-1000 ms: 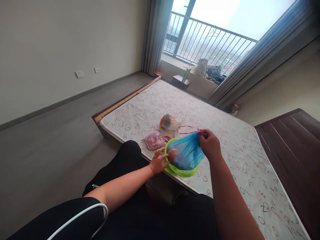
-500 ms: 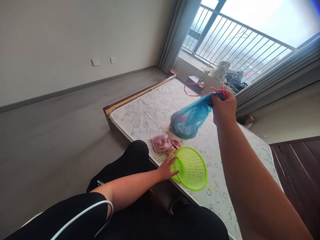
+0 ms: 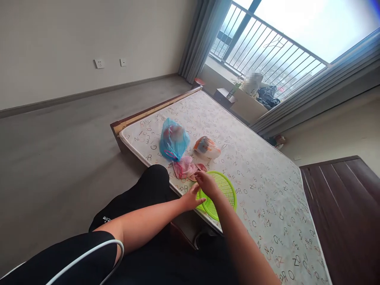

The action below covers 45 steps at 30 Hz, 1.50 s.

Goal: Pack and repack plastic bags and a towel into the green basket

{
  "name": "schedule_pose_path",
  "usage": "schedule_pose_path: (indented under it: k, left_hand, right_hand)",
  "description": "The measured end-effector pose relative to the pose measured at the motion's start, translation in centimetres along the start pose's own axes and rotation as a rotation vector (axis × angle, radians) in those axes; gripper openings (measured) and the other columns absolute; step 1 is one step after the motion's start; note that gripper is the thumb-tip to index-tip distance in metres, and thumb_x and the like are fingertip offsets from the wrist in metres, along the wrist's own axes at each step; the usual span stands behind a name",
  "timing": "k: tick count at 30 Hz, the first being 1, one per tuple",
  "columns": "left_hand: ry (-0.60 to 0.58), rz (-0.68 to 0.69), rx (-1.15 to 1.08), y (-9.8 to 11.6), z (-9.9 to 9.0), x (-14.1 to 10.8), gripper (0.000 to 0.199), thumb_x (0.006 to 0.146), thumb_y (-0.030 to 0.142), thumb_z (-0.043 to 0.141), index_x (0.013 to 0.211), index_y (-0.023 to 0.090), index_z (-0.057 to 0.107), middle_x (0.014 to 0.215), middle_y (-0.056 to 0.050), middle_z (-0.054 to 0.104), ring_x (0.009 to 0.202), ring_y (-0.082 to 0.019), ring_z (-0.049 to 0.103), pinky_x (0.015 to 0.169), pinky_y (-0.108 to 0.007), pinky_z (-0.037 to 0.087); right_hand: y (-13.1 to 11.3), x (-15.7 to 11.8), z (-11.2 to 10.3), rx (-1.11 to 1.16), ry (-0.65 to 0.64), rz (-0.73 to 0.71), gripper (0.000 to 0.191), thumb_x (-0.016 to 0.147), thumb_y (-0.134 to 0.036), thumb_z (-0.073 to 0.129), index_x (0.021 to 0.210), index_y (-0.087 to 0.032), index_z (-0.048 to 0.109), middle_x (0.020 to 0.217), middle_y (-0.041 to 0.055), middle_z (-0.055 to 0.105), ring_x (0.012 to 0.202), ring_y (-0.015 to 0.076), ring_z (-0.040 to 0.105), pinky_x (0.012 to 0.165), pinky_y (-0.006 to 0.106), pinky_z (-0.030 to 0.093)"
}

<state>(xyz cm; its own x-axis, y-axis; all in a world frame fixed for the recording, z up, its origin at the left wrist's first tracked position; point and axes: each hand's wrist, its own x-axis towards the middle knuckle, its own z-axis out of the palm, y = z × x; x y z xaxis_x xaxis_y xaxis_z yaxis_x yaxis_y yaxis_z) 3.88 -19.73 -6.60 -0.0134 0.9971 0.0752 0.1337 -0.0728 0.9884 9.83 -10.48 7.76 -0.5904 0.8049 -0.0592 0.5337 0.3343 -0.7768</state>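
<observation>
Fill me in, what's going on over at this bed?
A person at the edge of a bare mattress has the left hand on a lime-green mesh basket. The right hand is close by, in front of the basket's rim; whether it grips anything is unclear. A blue plastic bag lies on the mattress, its red drawstring reaching a pink towel.

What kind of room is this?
It looks like a bedroom. There's a big mattress with letters printed on it, a brown board at one end that is probably the headboard, and grey curtains by the window.
</observation>
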Motion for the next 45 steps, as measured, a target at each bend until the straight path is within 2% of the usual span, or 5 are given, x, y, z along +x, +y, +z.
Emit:
schedule_pose_path:
  k: [4, 11, 15, 24, 45]
  left_hand:
    - [-0.018, -0.051, 0.041, 0.0, -0.1, 0.1, 0.086, 0.081, 0.039, 0.077, 0.156, 0.028, 0.037, 0.161, -0.013, 0.035, 0.150, -0.033, 0.033, 0.124, -0.055, 0.028]
    - [0.001, 0.000, 0.088, 0.0, -0.8, 0.1, 0.082, 0.087, 0.043, 0.070, 0.158, 0.024, 0.032, 0.161, -0.015, 0.037, 0.150, -0.030, 0.035, 0.125, -0.051, 0.026]
    - [-0.019, 0.000, 0.108, -0.6, -1.3, 0.2, 0.085, 0.090, 0.051, 0.065, 0.160, 0.023, 0.026, 0.163, -0.016, 0.036, 0.152, -0.030, 0.031, 0.124, -0.050, 0.026]
    - [-0.019, -0.045, 0.179, -1.7, -2.1, -0.1, 0.086, 0.090, 0.065, 0.055, 0.160, 0.025, 0.026, 0.161, -0.016, 0.039, 0.139, -0.031, 0.051, 0.115, -0.047, 0.041]
    - [-0.109, -0.064, 0.144, -1.7, -3.8, 1.1, 0.084, 0.086, 0.070, 0.055, 0.157, 0.033, 0.028, 0.156, -0.014, 0.047, 0.132, -0.035, 0.058, 0.110, -0.051, 0.047]
  right_hand:
    - [3.5, -8.7, -1.3, -0.074, 0.222, 0.038, 0.019, 0.090, -0.035, 0.058, 0.096, -0.027, 0.074, 0.093, 0.0044, 0.075, 0.084, 0.0221, 0.067, 0.082, 0.035, 0.051]
    - [12.4, -25.9, -4.5, -0.232, 0.685, 0.393, 0.040, 0.087, -0.052, 0.050, 0.099, -0.019, 0.070, 0.104, 0.0150, 0.074, 0.096, 0.0319, 0.069, 0.090, 0.046, 0.052]
    - [14.2, -31.5, -4.3, -0.264, 0.815, 0.511, 0.040, 0.089, -0.052, 0.046, 0.098, -0.021, 0.070, 0.102, 0.0148, 0.075, 0.097, 0.0328, 0.070, 0.088, 0.043, 0.052]
    - [14.3, -31.9, -4.3, -0.234, 0.876, 0.456, 0.035, 0.089, -0.047, 0.045, 0.094, -0.022, 0.069, 0.098, 0.0128, 0.075, 0.093, 0.0310, 0.069, 0.086, 0.043, 0.052]
    - [14.5, -27.7, -4.4, -0.241, 0.893, 0.450, 0.035, 0.092, -0.040, 0.039, 0.094, -0.020, 0.068, 0.089, 0.0080, 0.074, 0.081, 0.0238, 0.067, 0.074, 0.031, 0.046]
